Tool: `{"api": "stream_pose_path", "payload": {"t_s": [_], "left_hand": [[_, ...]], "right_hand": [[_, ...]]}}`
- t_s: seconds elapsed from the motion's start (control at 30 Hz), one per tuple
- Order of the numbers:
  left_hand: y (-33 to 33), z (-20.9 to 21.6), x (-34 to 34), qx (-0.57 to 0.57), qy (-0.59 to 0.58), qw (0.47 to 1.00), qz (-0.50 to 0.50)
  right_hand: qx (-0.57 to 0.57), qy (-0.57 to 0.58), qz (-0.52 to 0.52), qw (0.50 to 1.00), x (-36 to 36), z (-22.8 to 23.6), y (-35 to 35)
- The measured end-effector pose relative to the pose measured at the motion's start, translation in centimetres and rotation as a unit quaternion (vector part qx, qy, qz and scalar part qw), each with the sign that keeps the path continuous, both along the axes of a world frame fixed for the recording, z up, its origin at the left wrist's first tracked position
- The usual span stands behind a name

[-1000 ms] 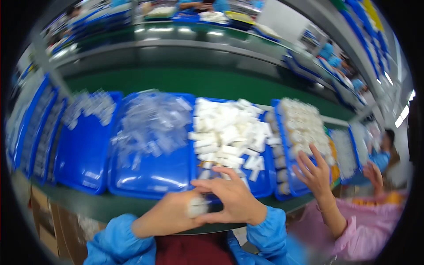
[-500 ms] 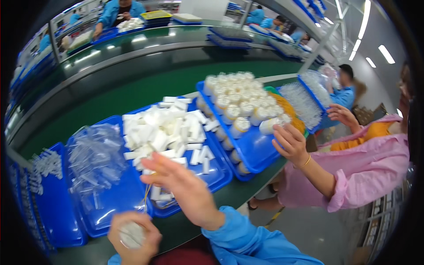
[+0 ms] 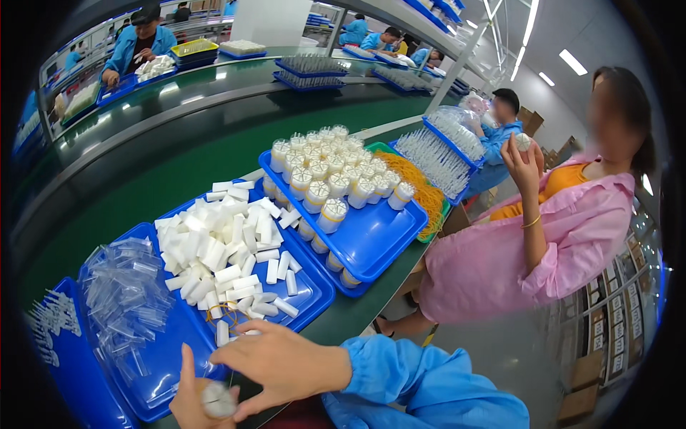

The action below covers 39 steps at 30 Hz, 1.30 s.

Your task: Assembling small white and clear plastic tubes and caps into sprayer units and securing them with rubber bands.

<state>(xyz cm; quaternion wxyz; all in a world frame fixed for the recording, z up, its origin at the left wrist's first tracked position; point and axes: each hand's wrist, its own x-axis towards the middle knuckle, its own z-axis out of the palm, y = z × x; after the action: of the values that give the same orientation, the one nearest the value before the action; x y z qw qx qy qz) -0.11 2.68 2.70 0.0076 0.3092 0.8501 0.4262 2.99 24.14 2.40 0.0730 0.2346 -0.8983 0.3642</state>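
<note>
A worker in blue sleeves (image 3: 421,379) held a round white bundle (image 3: 218,399) low before the near edge of a green desk (image 3: 354,311), the fingers of the left hand (image 3: 191,400) closed around its side and one finger raised. The right hand (image 3: 282,361) arched over it with fingers spread and nothing in their grasp, its thumb tip at the bundle's edge; whether they touched could not be told. Beyond the hands, white blocks (image 3: 214,247) lay heaped in a blue tray (image 3: 311,289), with clear plastic pieces (image 3: 125,300) in the tray to its left. To the right, yellow-banded bundles (image 3: 332,214) stood in a raised blue tray (image 3: 364,247), near a pile of orange bands (image 3: 423,189). A co-worker in a pink shirt (image 3: 493,264) lifted a similar bundle (image 3: 524,142) in one hand. On shelves at far right, boxes (image 3: 618,336) bore pale labels with dark print, too small to read.
</note>
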Motion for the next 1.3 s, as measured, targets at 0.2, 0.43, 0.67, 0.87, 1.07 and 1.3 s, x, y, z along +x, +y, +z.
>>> {"api": "stream_pose_path", "payload": {"t_s": [0.2,0.43,0.67,0.87,1.07,1.3], "left_hand": [[-3.2,-0.1,-0.5,0.226,-0.482,0.839,-0.11],[-1.5,-2.6,2.3,0.381,-0.715,0.578,0.098],[0.4,-2.2,0.4,0.237,-0.057,0.966,0.084],[0.8,-1.4,-0.1,-0.082,0.036,0.996,0.024],[0.9,-2.2,-0.4,-0.041,-0.039,0.998,0.017],[1.1,0.4,-0.9,-0.023,-0.031,0.999,-0.032]], "right_hand": [[-0.094,-0.124,0.244,0.957,2.2,2.5,0.0],[-0.078,0.21,0.092,0.97,0.2,-0.7,-3.2],[-0.686,-0.335,0.09,0.64,-0.2,-3.6,-4.6],[-0.274,0.035,-0.015,0.961,0.4,-3.9,-3.0],[-0.328,0.105,-0.111,0.932,0.7,-2.6,-4.7],[-0.315,0.031,-0.102,0.943,0.5,-3.1,-2.7]]}}
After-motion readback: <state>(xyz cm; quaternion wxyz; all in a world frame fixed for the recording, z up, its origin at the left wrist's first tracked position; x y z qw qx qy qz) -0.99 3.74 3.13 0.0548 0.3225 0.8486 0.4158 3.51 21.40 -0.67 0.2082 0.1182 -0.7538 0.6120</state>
